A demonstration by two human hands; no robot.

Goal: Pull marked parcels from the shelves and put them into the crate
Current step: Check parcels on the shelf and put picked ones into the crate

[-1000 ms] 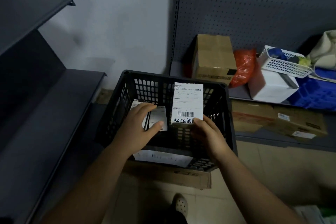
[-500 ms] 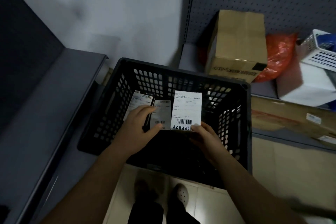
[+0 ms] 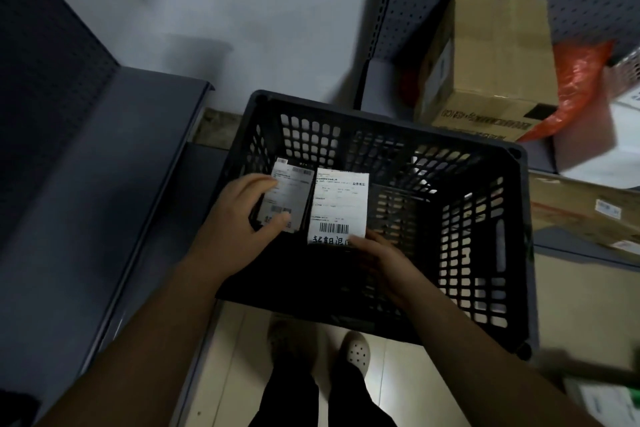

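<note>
A black slotted plastic crate [image 3: 498,191] fills the middle of the view. Both my hands are down inside it. My left hand [image 3: 239,229] grips a dark parcel with a white label [image 3: 289,198], fingers over its top, thumb under its lower edge. My right hand [image 3: 374,256] pinches the lower edge of a second dark parcel bearing a larger white label with a barcode and handwritten marks [image 3: 337,211]. The two parcels stand side by side, upright, near the crate's left half.
A grey metal shelf [image 3: 114,184] runs along the left. On the right shelf, in front of a pegboard wall, sit a cardboard box [image 3: 491,62], an orange bag [image 3: 581,80] and a white box [image 3: 623,128]; flat cartons [image 3: 585,215] lie below. My feet stand under the crate.
The view has tilted further down over the crate. Both hands have lowered the two labelled parcels deeper into it, and the parcels now stand closer together.
</note>
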